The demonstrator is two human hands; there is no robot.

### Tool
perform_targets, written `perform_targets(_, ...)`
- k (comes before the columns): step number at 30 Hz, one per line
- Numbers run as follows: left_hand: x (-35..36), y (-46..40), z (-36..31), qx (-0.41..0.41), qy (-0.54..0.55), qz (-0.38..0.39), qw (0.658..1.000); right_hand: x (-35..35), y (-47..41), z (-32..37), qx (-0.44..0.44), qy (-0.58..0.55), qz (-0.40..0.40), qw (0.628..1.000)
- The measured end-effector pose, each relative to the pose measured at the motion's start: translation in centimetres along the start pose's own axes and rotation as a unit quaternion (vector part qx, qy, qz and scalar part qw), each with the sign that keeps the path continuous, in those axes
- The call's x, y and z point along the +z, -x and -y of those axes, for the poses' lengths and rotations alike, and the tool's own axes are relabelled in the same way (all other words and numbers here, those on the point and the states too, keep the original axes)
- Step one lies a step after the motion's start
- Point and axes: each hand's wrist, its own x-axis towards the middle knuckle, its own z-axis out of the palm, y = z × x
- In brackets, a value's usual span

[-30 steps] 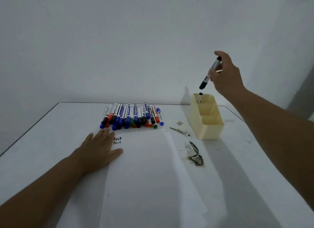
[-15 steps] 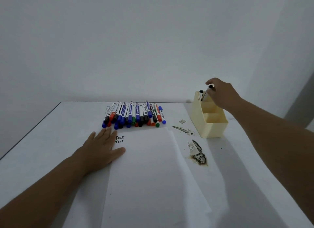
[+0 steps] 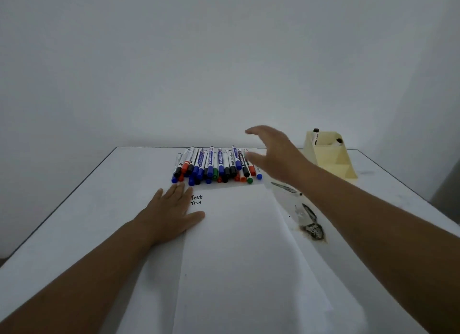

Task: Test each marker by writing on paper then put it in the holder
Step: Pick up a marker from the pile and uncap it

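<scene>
Right hand [image 3: 276,154]: empty, fingers spread apart and relaxed, held above the tabletop [image 3: 104,196] over the right end of the marker pile [image 3: 214,168]. No marker is gripped.

Left hand [image 3: 171,213]: flat, fingers straight and together, pressing the left edge of the paper [image 3: 236,246] at about 9 o'clock of the sheet. It rests just beside the two written "Test" lines [image 3: 196,199], at 3 o'clock of the fingers.

Marker pile: many capped markers with blue, black, red and green caps, lying side by side and partly stacked at 12 o'clock of the paper, caps toward the person.

Holder [image 3: 328,162]: pale yellow, compartmented, at 2 o'clock of the paper, well apart from the pile. Two black-capped markers [image 3: 316,135] show in its far compartments; the near compartments appear to hold nothing.

Dark ink stains [image 3: 311,226] mark the tabletop at 3 o'clock of the paper.

Judgement: the step in hand is picking the next marker; most of the task remains.

Risks:
- The markers are packed and overlapping; a grab at one may drag or roll its neighbours, some toward the tabletop edge.
- If the left hand lifts, the sheet may slide under the writing stroke.
- An uncapped tip passing over the stained area or the forearm could smear ink.
- The holder looks light; a marker dropped at a slant against its wall could tip it.
</scene>
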Motion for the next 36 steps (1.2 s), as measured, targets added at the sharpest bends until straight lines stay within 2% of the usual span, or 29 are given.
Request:
perform_targets(3,-0.3,0.0,-0.4,-0.012,-0.005,0.006,1.0,4.0,2.4,3.3,0.01,-0.105,0.042,0.994)
perform_targets(8,0.0,0.0,-0.2,-0.02,0.005,-0.025,0.999,10.7,5.1,2.9,0.008,0.002,0.112,0.994)
perform_targets(10,-0.4,0.1,-0.3,-0.029,0.077,-0.074,0.994,11.6,5.3,2.3,0.036,-0.014,0.104,0.994)
perform_targets(12,-0.7,0.0,-0.2,-0.059,0.181,-0.15,0.97,11.8,5.2,2.1,0.034,-0.015,0.1,0.994)
perform_targets(14,-1.1,-0.1,0.4,-0.082,0.227,-0.211,0.947,11.9,5.2,2.0,0.014,-0.009,0.097,0.995)
perform_targets(19,-1.6,-0.9,3.1,-0.096,0.143,-0.263,0.949,12.0,5.2,2.0,0.008,-0.029,0.077,0.997)
perform_targets(27,-3.2,-4.2,4.5,-0.115,0.174,-0.252,0.945,11.8,5.0,1.9,0.005,-0.029,0.067,0.997)
perform_targets(31,-2.9,-4.7,3.5,-0.116,0.188,-0.275,0.936,11.6,5.0,1.9,0.006,-0.04,0.072,0.997)
perform_targets(36,-1.9,-5.1,3.5,-0.104,0.157,-0.309,0.932,11.2,4.9,2.0,0.006,-0.049,0.082,0.995)
